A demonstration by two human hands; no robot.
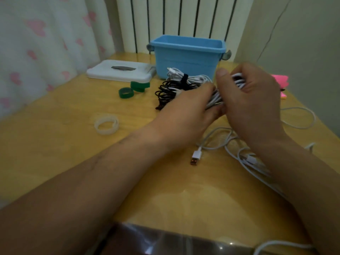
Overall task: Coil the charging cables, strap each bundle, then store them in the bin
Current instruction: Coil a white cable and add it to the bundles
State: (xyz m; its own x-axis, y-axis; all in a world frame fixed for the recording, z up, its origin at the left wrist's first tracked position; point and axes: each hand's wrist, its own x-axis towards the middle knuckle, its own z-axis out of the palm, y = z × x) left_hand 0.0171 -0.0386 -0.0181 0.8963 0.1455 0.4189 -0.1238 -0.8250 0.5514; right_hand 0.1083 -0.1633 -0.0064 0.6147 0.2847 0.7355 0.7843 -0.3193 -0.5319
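Head view: wooden table (pixel 55 144), curtain (pixel 46 43) behind; both hands, left hand (pixel 185 111) and right hand (pixel 252 100), grip white cable coil (pixel 215 100).

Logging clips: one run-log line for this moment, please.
step: coiling; left grip: holds white cable; right grip: holds white cable; strapped bundle: before bin; green straps: unused

a home, likely a bedroom: a heart-print curtain (pixel 42 43) at upper left, a white radiator (pixel 176 17) at top centre, and a wooden table (pixel 73 144) below them.
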